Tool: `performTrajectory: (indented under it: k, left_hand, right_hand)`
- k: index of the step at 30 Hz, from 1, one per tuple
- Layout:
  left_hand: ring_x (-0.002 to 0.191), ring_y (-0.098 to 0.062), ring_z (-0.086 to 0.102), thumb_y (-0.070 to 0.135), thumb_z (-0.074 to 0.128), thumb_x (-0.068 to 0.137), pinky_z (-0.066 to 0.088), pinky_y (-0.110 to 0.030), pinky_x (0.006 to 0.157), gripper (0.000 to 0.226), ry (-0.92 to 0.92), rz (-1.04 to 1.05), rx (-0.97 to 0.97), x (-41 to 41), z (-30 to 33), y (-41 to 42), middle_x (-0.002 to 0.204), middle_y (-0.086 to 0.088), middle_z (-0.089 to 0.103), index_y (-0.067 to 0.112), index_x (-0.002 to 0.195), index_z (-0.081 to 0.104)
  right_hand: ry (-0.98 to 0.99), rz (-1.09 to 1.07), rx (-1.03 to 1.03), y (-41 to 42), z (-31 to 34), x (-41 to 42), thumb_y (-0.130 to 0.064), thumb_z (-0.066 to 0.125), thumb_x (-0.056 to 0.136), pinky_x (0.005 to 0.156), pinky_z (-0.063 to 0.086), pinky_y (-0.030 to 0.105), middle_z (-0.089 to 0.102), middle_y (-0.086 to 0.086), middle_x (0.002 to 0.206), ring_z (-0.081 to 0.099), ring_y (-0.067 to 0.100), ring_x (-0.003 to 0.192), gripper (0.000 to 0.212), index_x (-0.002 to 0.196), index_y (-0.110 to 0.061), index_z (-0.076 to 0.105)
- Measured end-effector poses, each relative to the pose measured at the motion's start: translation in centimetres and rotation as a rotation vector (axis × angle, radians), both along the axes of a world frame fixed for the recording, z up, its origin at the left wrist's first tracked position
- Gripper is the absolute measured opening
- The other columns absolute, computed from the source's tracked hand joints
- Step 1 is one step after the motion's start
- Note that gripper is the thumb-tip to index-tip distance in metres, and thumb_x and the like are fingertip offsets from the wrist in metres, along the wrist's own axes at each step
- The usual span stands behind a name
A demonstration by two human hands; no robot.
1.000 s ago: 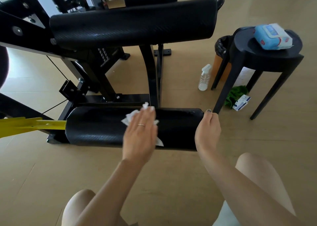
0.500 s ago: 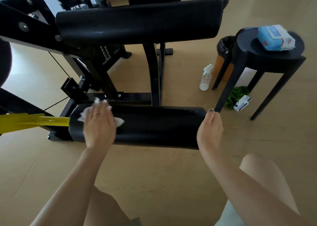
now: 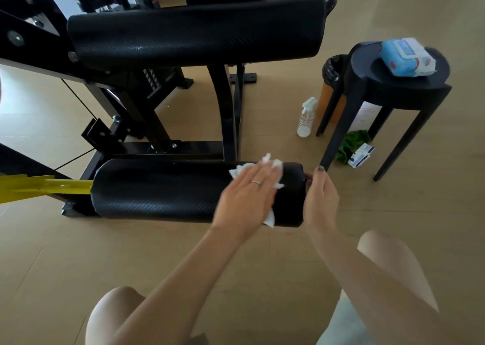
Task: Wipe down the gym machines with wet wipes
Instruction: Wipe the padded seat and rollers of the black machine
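Yellow lever arm (image 3: pixel 44 187) is jutting in at far left, meeting the lower roller pad (image 3: pixel 157 190). Left hand (image 3: pixel 246 195) is pressing the wet wipe (image 3: pixel 242 171) flat, fingers straight, onto the pad's right end. Right hand (image 3: pixel 320 200) is cupping the end cap, fingers loosely curled around it. Upper roller pad (image 3: pixel 194 30) is showing faint wet spots. Wipes pack (image 3: pixel 406 57) is sitting on the stool (image 3: pixel 409 90). Judging: 1 pad nearly finished; frame and other parts likely pending
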State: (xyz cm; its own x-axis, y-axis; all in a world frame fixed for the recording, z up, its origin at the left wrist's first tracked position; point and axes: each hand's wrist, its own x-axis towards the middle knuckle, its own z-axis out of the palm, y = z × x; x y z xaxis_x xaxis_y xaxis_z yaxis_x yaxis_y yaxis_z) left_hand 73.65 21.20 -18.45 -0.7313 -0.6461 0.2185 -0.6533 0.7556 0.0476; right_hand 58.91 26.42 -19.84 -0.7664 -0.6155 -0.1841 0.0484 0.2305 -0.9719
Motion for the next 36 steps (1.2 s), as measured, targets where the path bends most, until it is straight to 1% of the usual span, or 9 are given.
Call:
performTrajectory:
  k: [2,7,11,15,20,25,28,32,36]
  left_hand:
    - [0.145,-0.015,0.038,0.020,0.031,0.102,0.032,-0.035,0.120,0.053,0.024,0.127,0.008,3.7,0.6,-1.8,0.156,0.002,0.043,0.021,0.155,0.035]
    - [0.140,-0.016,0.044,0.029,0.023,0.109,0.035,-0.035,0.119,0.045,0.104,0.464,0.037,10.2,1.3,-4.5,0.147,-0.001,0.053,0.019,0.145,0.049]
    - [0.137,-0.021,0.045,0.025,0.033,0.104,0.039,-0.035,0.115,0.051,0.036,0.176,-0.034,0.3,0.5,-0.7,0.154,-0.007,0.045,0.013,0.153,0.038]
    - [0.152,-0.025,0.026,0.028,0.030,0.103,0.016,-0.042,0.126,0.056,-0.152,-0.066,-0.086,-7.0,-0.5,1.6,0.160,-0.010,0.037,0.008,0.155,0.035]
    - [0.148,-0.018,0.033,0.029,0.028,0.107,0.024,-0.038,0.123,0.048,-0.119,-0.113,-0.027,-5.4,0.1,0.5,0.156,-0.002,0.044,0.018,0.153,0.041]
    - [0.128,-0.014,0.054,0.021,0.036,0.103,0.045,-0.033,0.106,0.042,0.098,0.248,0.116,2.8,1.7,-2.5,0.138,0.005,0.060,0.027,0.143,0.050]
    - [0.134,-0.016,0.050,0.025,0.031,0.108,0.040,-0.036,0.113,0.039,0.107,0.400,0.098,9.4,1.4,-4.8,0.142,0.004,0.058,0.025,0.142,0.052]
    - [0.137,-0.018,0.046,0.026,0.031,0.109,0.031,-0.036,0.120,0.041,0.111,0.481,0.028,10.3,0.5,-4.9,0.143,-0.001,0.057,0.015,0.143,0.052]
    - [0.142,-0.016,0.040,0.033,0.022,0.109,0.030,-0.039,0.121,0.048,0.096,0.337,0.046,4.8,0.4,-2.0,0.151,-0.001,0.049,0.017,0.150,0.043]
  right_hand:
    - [-0.147,-0.045,0.081,-2.0,1.6,-0.6,-0.048,0.032,0.107,0.073,0.042,0.035,0.064,0.013,0.099,0.056,0.017,0.084,0.052,0.105,-0.002,0.056]
    - [-0.130,-0.020,0.138,-3.5,2.5,0.0,-0.045,0.025,0.111,0.085,0.031,0.032,0.042,-0.008,0.085,0.044,0.011,0.076,0.028,0.107,-0.021,0.039]
    - [-0.398,-0.047,0.127,-3.8,1.0,-0.5,-0.071,0.026,0.096,0.105,0.037,0.038,0.063,-0.004,0.118,0.057,0.022,0.112,0.050,0.108,-0.028,0.049]
    - [-0.674,0.001,0.005,-2.3,1.5,-2.4,-0.063,0.028,0.104,0.079,0.052,0.033,0.077,0.005,0.089,0.072,0.019,0.084,0.066,0.093,-0.014,0.071]
    - [-0.678,0.035,-0.028,-1.3,1.5,-2.4,-0.058,0.028,0.106,0.071,0.052,0.033,0.077,0.006,0.082,0.072,0.020,0.081,0.063,0.096,-0.014,0.072]
    - [-0.457,-0.021,0.072,-2.3,0.8,-0.4,-0.057,0.034,0.103,0.086,0.048,0.037,0.066,0.001,0.104,0.062,0.018,0.094,0.042,0.095,-0.027,0.062]
    - [-0.019,-0.006,0.083,-2.2,0.5,0.7,-0.043,0.030,0.109,0.075,0.042,0.029,0.059,-0.001,0.098,0.056,0.012,0.088,0.034,0.087,-0.028,0.050]
    - [0.304,-0.034,0.002,-1.0,-0.8,1.5,-0.031,0.026,0.111,0.073,0.040,0.023,0.054,-0.003,0.089,0.053,0.008,0.084,0.033,0.092,-0.017,0.049]
    - [0.382,0.065,-0.027,0.9,-2.5,2.2,-0.028,0.027,0.110,0.073,0.047,0.026,0.057,-0.003,0.100,0.057,0.010,0.089,0.027,0.110,-0.019,0.052]
